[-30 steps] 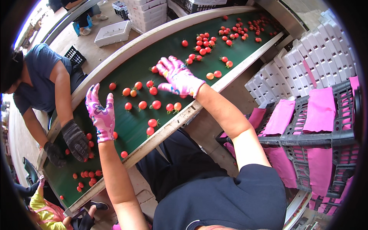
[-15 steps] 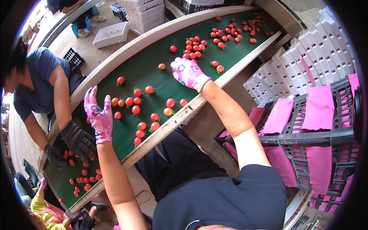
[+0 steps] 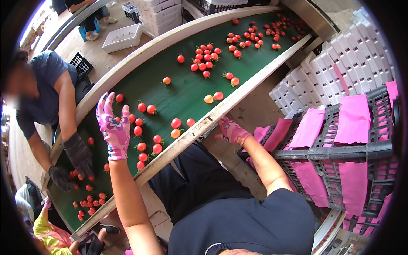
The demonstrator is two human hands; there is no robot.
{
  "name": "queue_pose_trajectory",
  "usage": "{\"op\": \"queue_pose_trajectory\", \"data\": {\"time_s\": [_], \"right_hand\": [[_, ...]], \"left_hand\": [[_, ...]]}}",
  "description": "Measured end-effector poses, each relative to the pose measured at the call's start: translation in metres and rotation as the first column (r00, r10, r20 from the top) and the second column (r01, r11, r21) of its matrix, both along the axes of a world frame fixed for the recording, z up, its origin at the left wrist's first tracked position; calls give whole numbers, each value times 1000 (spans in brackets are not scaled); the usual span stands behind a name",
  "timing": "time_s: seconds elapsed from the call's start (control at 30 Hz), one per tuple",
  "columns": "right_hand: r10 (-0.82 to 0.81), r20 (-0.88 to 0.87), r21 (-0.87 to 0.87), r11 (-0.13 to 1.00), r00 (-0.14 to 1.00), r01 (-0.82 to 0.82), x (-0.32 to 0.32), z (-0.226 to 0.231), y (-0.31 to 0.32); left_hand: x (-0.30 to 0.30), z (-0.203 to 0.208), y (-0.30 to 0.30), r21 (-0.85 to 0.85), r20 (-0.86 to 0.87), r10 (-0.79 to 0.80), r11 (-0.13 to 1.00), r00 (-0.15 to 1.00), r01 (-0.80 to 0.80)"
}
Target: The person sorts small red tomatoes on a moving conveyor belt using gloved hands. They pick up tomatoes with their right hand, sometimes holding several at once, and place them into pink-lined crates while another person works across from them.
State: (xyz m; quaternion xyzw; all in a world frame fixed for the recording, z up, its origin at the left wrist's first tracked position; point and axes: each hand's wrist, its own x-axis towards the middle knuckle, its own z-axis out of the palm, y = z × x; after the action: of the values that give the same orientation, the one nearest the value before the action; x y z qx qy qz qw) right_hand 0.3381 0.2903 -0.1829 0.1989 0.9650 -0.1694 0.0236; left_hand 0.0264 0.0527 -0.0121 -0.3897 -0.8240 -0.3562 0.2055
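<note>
Red and orange cherry tomatoes (image 3: 157,148) with green stems lie scattered on a green conveyor belt (image 3: 187,100). My left hand (image 3: 114,129), in a pink flowered glove, hovers over the belt's left part with fingers apart; a tomato shows at its palm between thumb and fingers, seemingly not gripped. My right hand (image 3: 234,131), in a matching glove, is off the belt, beyond the near rail (image 3: 204,123) and beside a black crate. Its fingers are blurred, so whether it holds anything is unclear. A yellowish tomato (image 3: 208,99) and a red one lie near the rail.
Across the belt a co-worker's dark-gloved hands (image 3: 79,155) work among tomatoes. Black crates (image 3: 340,152) lined with pink sheets stand at the right, before stacked white crates (image 3: 335,63). A white tray (image 3: 122,38) lies on the far floor. Another person in yellow (image 3: 46,225) is at lower left.
The tomatoes have shifted toward the lower left along the belt. My right hand has left the belt and moved down past the near rail. My left hand has stayed nearly in place.
</note>
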Motion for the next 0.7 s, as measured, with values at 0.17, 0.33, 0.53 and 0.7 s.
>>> {"op": "queue_pose_trajectory", "data": {"time_s": [0.17, 0.33, 0.53, 0.7], "right_hand": [[551, -138, -701, 532, 823, -474, -23, 184, -18], [150, -247, -700, 656, 957, -283, -94, 219, 35], [113, -90, 257, 963, 989, -86, -178, 129, 72], [546, -250, -160, 791, 799, -591, -130, 168, 39]], "left_hand": [[-3, 3, -7, 2, -1, 51, 999, 999, -51], [-3, 0, -2, -49, -26, 20, 999, 999, -21], [-14, -7, -15, -54, 17, 56, 997, 998, -55], [-16, -10, -9, -2, 23, 65, 998, 998, -65]]}}
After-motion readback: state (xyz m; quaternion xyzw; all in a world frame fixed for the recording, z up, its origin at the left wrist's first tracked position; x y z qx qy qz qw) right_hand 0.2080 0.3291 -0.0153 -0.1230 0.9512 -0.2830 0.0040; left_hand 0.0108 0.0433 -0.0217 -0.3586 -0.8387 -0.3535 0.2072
